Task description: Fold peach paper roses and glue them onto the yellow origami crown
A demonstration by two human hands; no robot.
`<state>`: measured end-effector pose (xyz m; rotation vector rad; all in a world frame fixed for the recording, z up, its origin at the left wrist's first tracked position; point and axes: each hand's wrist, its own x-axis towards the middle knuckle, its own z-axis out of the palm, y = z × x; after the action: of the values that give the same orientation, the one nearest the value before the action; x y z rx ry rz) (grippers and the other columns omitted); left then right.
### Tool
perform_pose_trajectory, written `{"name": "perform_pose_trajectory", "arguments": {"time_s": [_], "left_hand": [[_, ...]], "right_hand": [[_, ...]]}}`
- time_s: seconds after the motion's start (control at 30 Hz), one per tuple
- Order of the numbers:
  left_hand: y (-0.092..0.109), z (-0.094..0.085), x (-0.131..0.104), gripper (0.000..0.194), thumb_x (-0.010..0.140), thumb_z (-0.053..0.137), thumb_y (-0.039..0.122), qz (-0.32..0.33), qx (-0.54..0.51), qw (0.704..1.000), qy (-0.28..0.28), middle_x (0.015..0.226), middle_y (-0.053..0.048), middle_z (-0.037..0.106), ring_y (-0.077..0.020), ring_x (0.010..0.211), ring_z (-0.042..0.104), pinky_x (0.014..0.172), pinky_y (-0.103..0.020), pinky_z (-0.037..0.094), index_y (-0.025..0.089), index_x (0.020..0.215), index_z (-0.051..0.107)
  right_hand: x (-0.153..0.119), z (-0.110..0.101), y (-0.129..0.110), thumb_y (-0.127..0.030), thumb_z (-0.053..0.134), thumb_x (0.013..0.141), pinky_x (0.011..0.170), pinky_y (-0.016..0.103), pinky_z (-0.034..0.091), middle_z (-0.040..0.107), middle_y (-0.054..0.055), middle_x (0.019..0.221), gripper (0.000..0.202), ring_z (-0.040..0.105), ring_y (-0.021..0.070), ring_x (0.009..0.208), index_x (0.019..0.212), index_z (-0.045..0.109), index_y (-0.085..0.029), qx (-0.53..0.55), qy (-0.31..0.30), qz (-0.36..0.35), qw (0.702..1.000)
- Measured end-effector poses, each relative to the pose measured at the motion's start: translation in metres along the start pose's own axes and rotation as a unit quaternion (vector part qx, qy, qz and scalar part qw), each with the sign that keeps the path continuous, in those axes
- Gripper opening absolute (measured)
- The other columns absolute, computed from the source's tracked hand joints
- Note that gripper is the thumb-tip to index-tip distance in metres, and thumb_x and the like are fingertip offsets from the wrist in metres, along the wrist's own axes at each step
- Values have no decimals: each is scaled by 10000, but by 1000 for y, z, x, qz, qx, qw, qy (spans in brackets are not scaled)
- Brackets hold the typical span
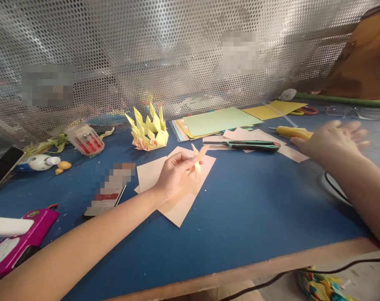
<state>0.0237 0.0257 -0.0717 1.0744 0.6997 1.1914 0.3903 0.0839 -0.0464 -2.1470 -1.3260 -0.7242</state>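
My left hand (173, 172) pinches a small folded paper piece (197, 164), pale with pointed arms like a star or flower, between thumb and fingers. Beneath it, light pink paper sheets (180, 211) lie overlapping on the blue table. Off to the right, my right hand (337, 136) is raised with its fingers spread and nothing in it. Just left of that hand lies a yellow-handled tool (292, 132) with a thin pointed tip, partly hidden by the thumb. A black and green utility knife (246, 145) rests on more pink paper (295, 154) between the hands.
A yellow folded-paper crown shape (150, 129) stands at the back. Coloured paper (221, 121), scissors (307, 110) and glasses (337, 110) lie along the perforated metal wall (183, 54). Leftward are a jar (86, 140), a phone (106, 196) and a magenta device (41, 225). A cable (359, 262) crosses below the table edge.
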Motion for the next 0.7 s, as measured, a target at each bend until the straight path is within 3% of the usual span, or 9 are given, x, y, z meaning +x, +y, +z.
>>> {"name": "perform_pose_trajectory", "arguments": {"time_s": [0.07,0.13,0.2,0.27,0.37,0.47,0.6,0.7], "left_hand": [[4,4,-2,309,742,893,261,5,2,1000,-9,668,7,673,-221,973,719,817,-295,466,204,611,619],[11,8,-4,320,749,904,267,9,2,1000,-17,718,-5,704,-228,1010,720,815,-291,459,201,631,614],[20,13,-6,307,763,905,289,14,-1,1000,-23,838,-34,763,-219,1012,716,827,-294,459,198,671,626],[30,18,-9,302,771,902,312,21,-9,999,-27,896,-44,780,-207,1004,707,846,-295,462,201,693,632],[37,23,-11,317,762,912,334,31,-21,999,-30,826,-9,737,-198,977,690,863,-295,469,211,692,628],[32,23,-10,347,759,920,347,33,-31,999,-19,792,16,688,-180,924,673,870,-294,482,211,679,611],[11,15,-6,279,832,865,249,28,-35,999,19,804,23,668,-132,869,647,839,-251,496,186,718,618],[1,9,-4,205,940,765,225,18,-34,999,38,821,18,655,-125,748,628,693,-255,526,156,803,629]], "right_hand": [[-15,-14,-18,-301,787,894,959,653,456,570,400,1328,449,551,462,1274,1212,675,-4,101,-32,-26,994],[-32,-29,-41,-298,762,907,1003,564,475,645,270,1291,302,589,377,1245,1155,725,-129,222,-81,-105,966],[-50,-44,-67,-365,757,906,970,437,529,713,142,1174,204,680,264,1054,1044,751,-216,343,-143,-197,907],[-65,-57,-91,-478,707,925,875,399,570,738,89,1054,245,703,228,913,959,740,-237,441,-185,-242,844],[-82,-70,-115,-574,576,998,824,385,603,759,75,942,364,736,229,904,1006,714,-238,556,-229,-250,759],[-91,-71,-128,-620,598,980,799,376,619,773,72,904,407,750,220,865,980,707,-228,622,-266,-236,697],[-103,-56,-137,-608,624,965,795,367,623,788,81,924,405,761,213,869,990,697,-211,656,-306,-212,656],[-113,-41,-142,-552,595,983,757,352,623,791,88,974,361,763,201,852,1056,665,-205,656,-334,-203,645]]}}
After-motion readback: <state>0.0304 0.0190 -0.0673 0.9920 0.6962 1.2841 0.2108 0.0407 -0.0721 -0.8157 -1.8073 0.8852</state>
